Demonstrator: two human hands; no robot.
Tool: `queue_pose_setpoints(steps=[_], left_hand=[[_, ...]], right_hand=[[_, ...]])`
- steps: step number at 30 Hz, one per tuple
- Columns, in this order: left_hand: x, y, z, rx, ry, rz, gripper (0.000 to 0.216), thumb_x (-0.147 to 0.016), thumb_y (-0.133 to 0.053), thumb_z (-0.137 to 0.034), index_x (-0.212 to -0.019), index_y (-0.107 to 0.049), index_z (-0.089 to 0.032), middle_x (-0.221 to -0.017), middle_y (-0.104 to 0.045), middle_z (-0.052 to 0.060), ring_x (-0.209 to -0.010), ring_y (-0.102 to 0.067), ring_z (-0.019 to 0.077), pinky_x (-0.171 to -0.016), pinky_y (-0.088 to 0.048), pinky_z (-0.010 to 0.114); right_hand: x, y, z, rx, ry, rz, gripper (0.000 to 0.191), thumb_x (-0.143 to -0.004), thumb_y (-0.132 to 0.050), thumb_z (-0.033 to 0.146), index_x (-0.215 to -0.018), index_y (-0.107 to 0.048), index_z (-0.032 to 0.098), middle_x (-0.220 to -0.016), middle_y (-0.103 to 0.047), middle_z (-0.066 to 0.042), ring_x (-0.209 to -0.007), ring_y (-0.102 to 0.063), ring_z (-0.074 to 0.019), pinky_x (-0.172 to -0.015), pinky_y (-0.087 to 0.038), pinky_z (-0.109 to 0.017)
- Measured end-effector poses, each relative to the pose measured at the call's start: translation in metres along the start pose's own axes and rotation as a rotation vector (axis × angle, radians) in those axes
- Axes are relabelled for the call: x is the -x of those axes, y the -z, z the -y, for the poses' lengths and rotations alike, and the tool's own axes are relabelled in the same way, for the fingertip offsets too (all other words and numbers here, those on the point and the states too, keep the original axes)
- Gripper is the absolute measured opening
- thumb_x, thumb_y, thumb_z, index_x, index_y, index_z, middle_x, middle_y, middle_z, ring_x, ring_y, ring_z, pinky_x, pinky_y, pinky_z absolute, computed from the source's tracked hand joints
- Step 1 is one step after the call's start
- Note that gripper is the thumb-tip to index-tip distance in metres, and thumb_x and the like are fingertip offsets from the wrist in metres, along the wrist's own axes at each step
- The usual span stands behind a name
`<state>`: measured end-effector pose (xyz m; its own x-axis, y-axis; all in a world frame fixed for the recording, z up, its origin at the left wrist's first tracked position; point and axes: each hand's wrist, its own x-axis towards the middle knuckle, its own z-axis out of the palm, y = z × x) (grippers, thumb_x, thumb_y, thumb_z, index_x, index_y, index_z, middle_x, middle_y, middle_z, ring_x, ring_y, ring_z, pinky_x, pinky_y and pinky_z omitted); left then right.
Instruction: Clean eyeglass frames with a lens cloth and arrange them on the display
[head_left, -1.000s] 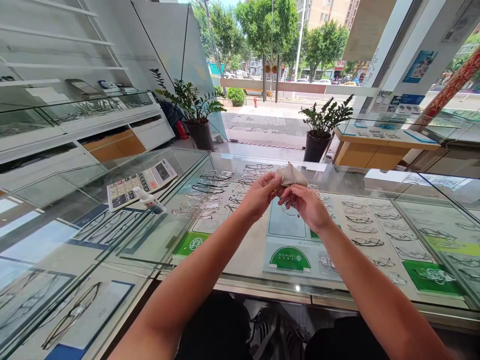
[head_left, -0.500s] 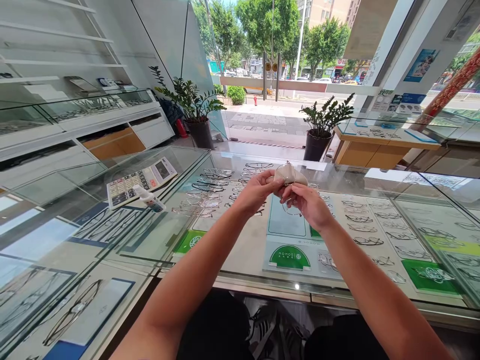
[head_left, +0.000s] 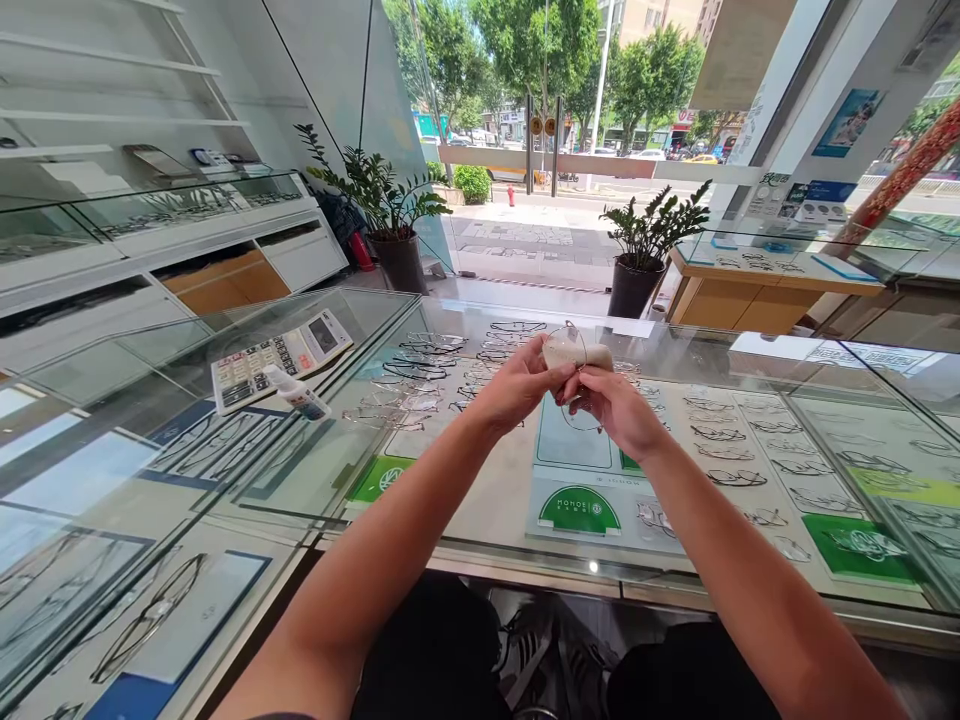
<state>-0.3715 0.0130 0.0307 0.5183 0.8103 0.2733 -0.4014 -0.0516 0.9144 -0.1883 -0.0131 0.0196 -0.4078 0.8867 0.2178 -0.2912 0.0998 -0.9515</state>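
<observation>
Above the glass counter, my two hands meet around a pair of thin-rimmed eyeglasses, held with one lens above the other. My left hand is closed at the upper lens, pressing a pale beige cleaning cloth against it. Part of the cloth shows through the lens and part sticks out to the right. My right hand is closed, its fingers pinching the frame near the middle. The lower lens hangs between the hands, over a light display board. Some fingertips are hidden behind the cloth and frame.
A calculator and a small white bottle lie on the glass counter to the left. Beneath the glass are rows of eyeglasses and green cards. Two potted plants stand beyond, near the glass door.
The cloth has shifted on the upper lens, which now shows more fully, and its right part looks flatter. Both hands stay in nearly the same place. The view has tilted slightly.
</observation>
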Motion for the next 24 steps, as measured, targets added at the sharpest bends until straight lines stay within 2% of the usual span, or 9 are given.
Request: queue_pose_setpoints(steps=[7, 11, 14, 17, 20, 24], left_hand=[[0.0, 0.0, -0.006, -0.083, -0.011, 0.029, 0.041, -0.086, -0.09, -0.045, -0.096, -0.061, -0.017, -0.068, -0.07, 0.001, -0.061, -0.062, 0.0137, -0.062, -0.046, 0.028], [0.0, 0.007, -0.008, -0.126, 0.003, -0.034, 0.041, -0.082, -0.094, -0.04, -0.104, -0.069, -0.015, -0.073, -0.073, 0.002, -0.062, -0.065, 0.0139, -0.063, -0.049, 0.027], [0.0, 0.009, -0.01, -0.094, -0.028, -0.125, 0.041, -0.076, -0.098, -0.035, -0.1, -0.071, -0.016, -0.085, -0.075, 0.003, -0.074, -0.069, 0.0136, -0.072, -0.053, 0.026], [0.001, 0.007, -0.013, -0.053, -0.069, -0.165, 0.041, -0.072, -0.1, -0.031, -0.097, -0.071, -0.016, -0.094, -0.076, 0.004, -0.087, -0.071, 0.015, -0.08, -0.054, 0.026], [0.004, 0.002, -0.016, -0.033, -0.058, -0.157, 0.043, -0.073, -0.1, -0.034, -0.099, -0.07, -0.018, -0.087, -0.074, 0.002, -0.076, -0.07, 0.0145, -0.071, -0.053, 0.027], [0.007, -0.007, -0.013, -0.043, -0.033, -0.092, 0.041, -0.082, -0.094, -0.043, -0.095, -0.064, -0.019, -0.066, -0.068, 0.0, -0.055, -0.062, 0.0137, -0.057, -0.048, 0.028]], right_hand=[[0.0, 0.001, -0.001, -0.001, -0.027, 0.016, 0.032, -0.098, -0.063, 0.042, -0.079, -0.076, 0.02, -0.089, -0.067, -0.006, -0.092, -0.061, -0.0202, -0.078, -0.047, -0.031], [0.001, 0.0, 0.002, 0.067, -0.025, 0.032, 0.033, -0.101, -0.061, 0.042, -0.081, -0.074, 0.02, -0.094, -0.072, -0.007, -0.094, -0.063, -0.0202, -0.081, -0.047, -0.033], [0.002, -0.002, 0.008, 0.11, 0.01, 0.062, 0.033, -0.102, -0.059, 0.041, -0.081, -0.072, 0.02, -0.095, -0.073, -0.007, -0.093, -0.063, -0.0202, -0.086, -0.048, -0.035], [0.004, -0.006, 0.013, 0.143, 0.017, 0.093, 0.033, -0.103, -0.059, 0.041, -0.08, -0.072, 0.021, -0.093, -0.072, -0.007, -0.092, -0.063, -0.0206, -0.088, -0.049, -0.036], [0.007, -0.009, 0.013, 0.131, 0.003, 0.115, 0.034, -0.104, -0.058, 0.042, -0.082, -0.073, 0.021, -0.093, -0.072, -0.007, -0.091, -0.063, -0.0207, -0.089, -0.05, -0.036], [0.008, -0.012, 0.006, 0.049, 0.006, 0.108, 0.033, -0.105, -0.06, 0.043, -0.085, -0.075, 0.022, -0.092, -0.072, -0.006, -0.093, -0.065, -0.021, -0.09, -0.051, -0.037]])
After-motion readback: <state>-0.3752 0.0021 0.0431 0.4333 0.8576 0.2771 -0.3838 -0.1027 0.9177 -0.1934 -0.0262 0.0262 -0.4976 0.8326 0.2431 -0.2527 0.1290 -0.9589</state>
